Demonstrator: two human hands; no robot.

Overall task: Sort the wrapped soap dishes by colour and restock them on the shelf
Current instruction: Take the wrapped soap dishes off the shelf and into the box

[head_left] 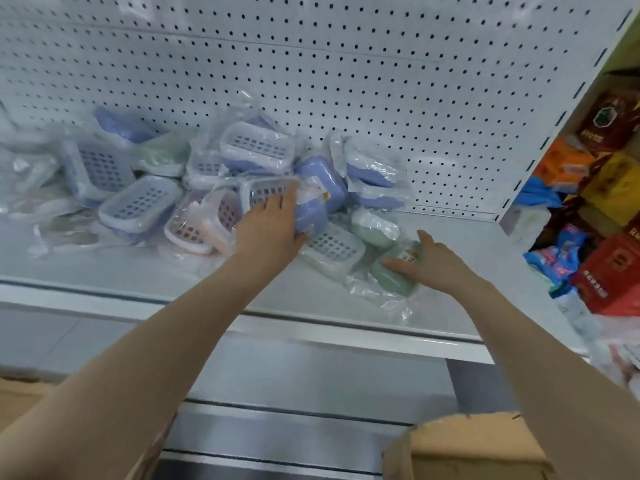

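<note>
A heap of soap dishes in clear wrap lies on the white shelf point(173, 275) against the pegboard. Several blue ones point(256, 147) are piled at the back and left, pink ones point(197, 226) lie at the front centre, and green ones point(374, 226) lie to the right. My left hand point(270, 230) rests on a blue wrapped dish point(311, 209), thumb along its side and fingers straight on top. My right hand point(433, 261) lies over a green wrapped dish point(394, 277) near the shelf's front, thumb and fingers spread around it. Another green dish point(332, 251) with a white grid tray lies between my hands.
The pegboard back wall point(346, 81) rises behind the pile. Colourful packaged goods point(595, 202) fill the neighbouring bay on the right. A cardboard box point(467, 448) stands below at the lower right, another at the lower left corner point(17, 400). Lower shelves run beneath.
</note>
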